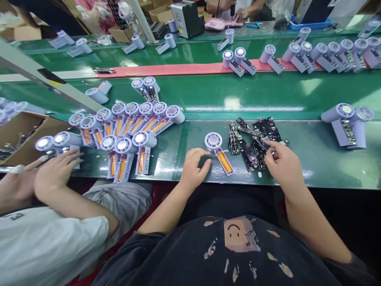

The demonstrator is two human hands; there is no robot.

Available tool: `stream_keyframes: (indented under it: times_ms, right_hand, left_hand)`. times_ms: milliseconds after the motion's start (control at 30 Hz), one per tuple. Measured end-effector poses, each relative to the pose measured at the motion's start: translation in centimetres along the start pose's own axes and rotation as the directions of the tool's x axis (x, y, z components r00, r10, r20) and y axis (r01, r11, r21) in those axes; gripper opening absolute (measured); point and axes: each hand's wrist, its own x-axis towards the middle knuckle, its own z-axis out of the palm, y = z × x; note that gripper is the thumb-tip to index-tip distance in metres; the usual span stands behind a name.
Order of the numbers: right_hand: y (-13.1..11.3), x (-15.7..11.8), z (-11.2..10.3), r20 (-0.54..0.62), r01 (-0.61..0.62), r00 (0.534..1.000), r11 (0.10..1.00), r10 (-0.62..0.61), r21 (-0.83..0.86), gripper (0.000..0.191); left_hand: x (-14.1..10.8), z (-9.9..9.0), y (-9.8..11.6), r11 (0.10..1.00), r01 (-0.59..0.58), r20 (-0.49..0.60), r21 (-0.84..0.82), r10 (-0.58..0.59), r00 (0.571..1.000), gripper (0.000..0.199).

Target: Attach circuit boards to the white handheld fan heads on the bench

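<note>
A lilac handheld fan [213, 141] lies on the bench in front of me, its handle open and an orange battery [224, 161] showing inside. Just left of that handle rests my left hand [194, 167], fingers curved, thumb apart, nothing in its grasp. To the fan's right is a loose pile of black circuit boards [248, 149]. My right hand [281, 161] is at the pile's right side, thumb and fingers pinched on the end of a circuit board [261, 143]; the fingers partly hide that end.
Several open lilac fans [143, 139] stand grouped on the left, by a co-worker's hands [56, 174] and a cardboard box [35, 131]. Two fans [342, 113] are at far right. Behind runs a green conveyor [202, 91] with a red strip [166, 70] and more fans.
</note>
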Motion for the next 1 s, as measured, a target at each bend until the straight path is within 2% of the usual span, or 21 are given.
stream_keyframes:
  times_ms: [67, 100, 233, 333, 400, 467, 533, 600, 733, 900, 1000]
  right_hand:
    - [-0.6, -0.6, -0.2, -0.090, 0.094, 0.993, 0.983, -0.080, 0.155, 0.032]
    - [-0.9, -1.0, -0.2, -0.093, 0.125, 0.990, 0.961, -0.104, 0.247, 0.029]
    - [-2.2, -3.1, 0.4, 0.052, 0.084, 0.990, 0.851, -0.130, 0.518, 0.022]
    - [-2.4, -4.4, 1.0, 0.107, 0.036, 0.986, 0.795, -0.126, 0.605, 0.018]
    - [-2.3, -5.0, 1.2, 0.135, -0.007, 0.985, 0.762, -0.106, 0.647, 0.017]
    - [-2.3, -5.2, 1.3, 0.161, -0.049, 0.984, 0.740, -0.081, 0.671, 0.016]
    - [-2.4, -5.3, 1.5, 0.173, -0.074, 0.983, 0.717, -0.066, 0.693, 0.017]
    - [-2.6, -5.3, 1.8, 0.196, -0.097, 0.978, 0.691, -0.066, 0.717, 0.016]
    - [-3.1, -5.1, 2.3, 0.263, -0.148, 0.961, 0.656, -0.079, 0.740, 0.017]
    - [-3.4, -5.3, 2.5, 0.302, -0.190, 0.950, 0.625, -0.077, 0.757, 0.016]
    - [-3.7, -5.5, 2.6, 0.317, -0.194, 0.943, 0.609, -0.100, 0.769, 0.016]
  left_hand:
    - [0.3, 0.2, 0.4, 0.999, 0.030, 0.060, -0.012, -0.030, 0.998, 0.015]
    - [0.5, 0.3, 0.6, 1.000, 0.017, 0.092, -0.005, -0.017, 0.996, 0.016]
    - [1.7, 0.5, 1.1, 0.991, -0.066, 0.134, 0.114, 0.050, 0.990, 0.016]
    - [2.1, -0.1, 1.1, 0.997, 0.006, 0.117, 0.071, -0.014, 0.993, 0.020]
    - [2.1, -0.6, 1.0, 0.989, 0.134, 0.135, -0.058, -0.125, 0.983, 0.020]
    - [2.0, -0.9, 1.0, 0.942, 0.285, 0.193, -0.175, -0.251, 0.949, 0.021]
    - [1.9, -1.0, 1.0, 0.899, 0.379, 0.226, -0.220, -0.331, 0.916, 0.023]
    - [1.7, -1.0, 0.9, 0.903, 0.380, 0.199, -0.199, -0.343, 0.918, 0.025]
    - [1.2, -0.9, 0.8, 0.950, 0.305, 0.144, -0.061, -0.294, 0.945, 0.028]
    - [0.8, -1.0, 0.6, 0.939, 0.343, 0.239, -0.022, -0.328, 0.914, 0.039]
    - [0.7, -1.1, 0.7, 0.945, 0.326, 0.286, -0.034, -0.303, 0.909, 0.038]
